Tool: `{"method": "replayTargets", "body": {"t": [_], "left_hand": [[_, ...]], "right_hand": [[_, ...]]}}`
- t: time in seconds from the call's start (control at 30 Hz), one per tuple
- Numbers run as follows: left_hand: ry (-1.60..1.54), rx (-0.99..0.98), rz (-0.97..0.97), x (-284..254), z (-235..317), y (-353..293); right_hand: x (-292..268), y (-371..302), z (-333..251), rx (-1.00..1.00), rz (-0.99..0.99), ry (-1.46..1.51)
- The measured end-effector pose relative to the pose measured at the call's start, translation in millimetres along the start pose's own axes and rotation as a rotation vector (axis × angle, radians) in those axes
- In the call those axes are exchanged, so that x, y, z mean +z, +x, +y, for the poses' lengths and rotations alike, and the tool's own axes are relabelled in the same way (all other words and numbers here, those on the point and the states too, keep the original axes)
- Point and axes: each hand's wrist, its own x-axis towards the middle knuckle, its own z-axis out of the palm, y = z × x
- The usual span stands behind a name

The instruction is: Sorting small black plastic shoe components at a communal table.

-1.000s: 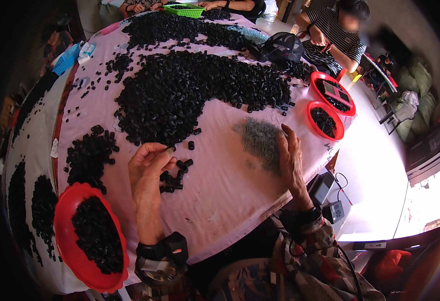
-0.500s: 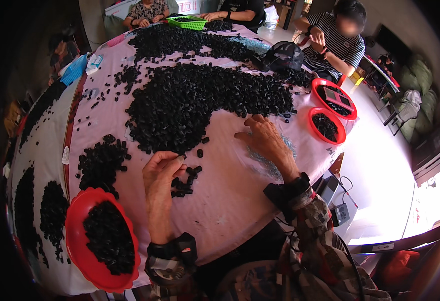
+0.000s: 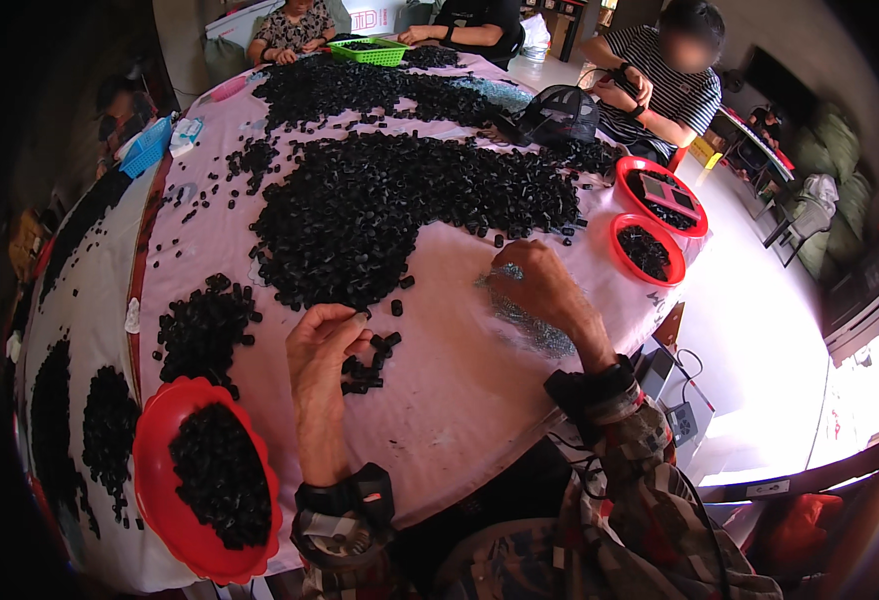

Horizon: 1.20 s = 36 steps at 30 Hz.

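My left hand (image 3: 321, 340) is closed in a pinch at the near edge of the big heap of small black cylindrical parts (image 3: 349, 220). What sits between its thumb and forefinger is too small to make out. Several loose black parts (image 3: 364, 375) lie just beside that hand. Farther right, my right hand (image 3: 541, 288) curls downward, fingers drawn together, over a spread of tiny shiny bluish-clear pieces (image 3: 539, 335). Its fingertips touch or nearly touch these pieces, and anything they grip is hidden.
Left of my left arm stands a red scalloped bowl (image 3: 159, 470) of black parts. Two red basins (image 3: 681, 270) are at the right. A dark cap (image 3: 562, 115), a green basket (image 3: 384, 56) and a blue basket (image 3: 146, 148) lie farther off. Other people sit around the table.
My right hand has gone from spread fingers near the black heap to a curled shape over the shiny pieces. My left hand has hardly moved.
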Motion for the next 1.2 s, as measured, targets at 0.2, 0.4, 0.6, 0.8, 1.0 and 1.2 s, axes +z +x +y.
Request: {"method": "replayTargets", "body": {"t": [0.2, 0.4, 0.6, 0.8, 1.0, 1.2], "left_hand": [[-0.025, 0.002, -0.03, 7, 0, 0], [0.016, -0.011, -0.016, 5, -3, 2], [0.037, -0.022, 0.014, -2, 3, -1], [0.047, -0.042, 0.003, 6, -2, 2], [0.06, -0.027, 0.028, 0, 5, -3], [0.051, -0.037, 0.006, 4, 1, 0]], "right_hand": [[-79, 5, 85, 0.375, 0.25, -0.019], [-88, 6, 145, 0.38, 0.098, -0.116], [-56, 16, 155, 0.341, 0.116, -0.267], [-56, 18, 182, 0.478, 0.004, -0.474], [-50, 33, 176, 0.449, -0.042, -0.4], [-57, 30, 141, 0.555, -0.164, -0.298]]}}
